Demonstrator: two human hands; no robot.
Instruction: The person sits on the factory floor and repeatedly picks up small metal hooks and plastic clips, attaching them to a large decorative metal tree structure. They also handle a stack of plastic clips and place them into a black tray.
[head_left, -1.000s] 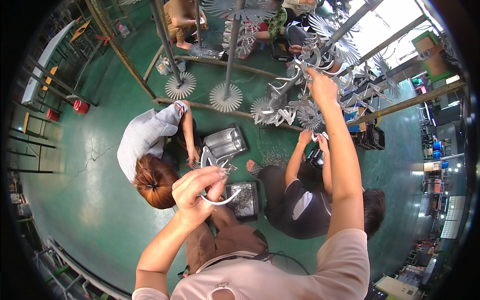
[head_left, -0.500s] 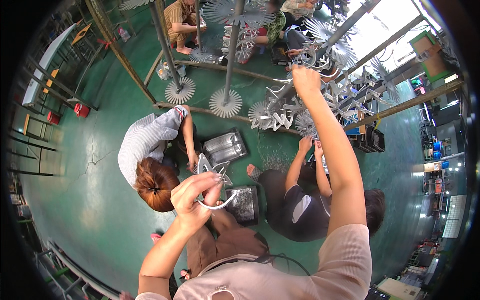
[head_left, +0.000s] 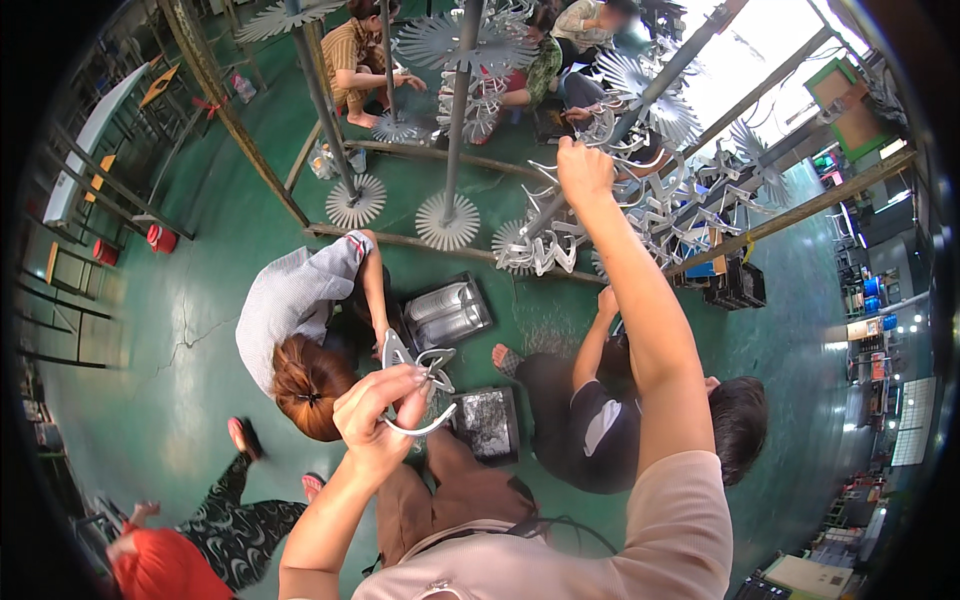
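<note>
Fingers of left hand [head_left: 375, 425] pinch curved metal pieces [head_left: 420, 375]; right hand [head_left: 583, 170] (raised) grips hanging rack part [head_left: 600, 125]

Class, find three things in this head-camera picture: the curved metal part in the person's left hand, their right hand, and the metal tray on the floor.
curved metal part [head_left: 425, 425], head view, on its lower curved bar.
right hand [head_left: 583, 168], head view, middle of the fist at the rack.
metal tray [head_left: 447, 312], head view, on its shiny contents' rim.

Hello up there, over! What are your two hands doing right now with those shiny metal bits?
Left hand holds curved metal pieces. Right hand up, gripping a piece on the hanging rack. Two people crouch below by trays.
</note>
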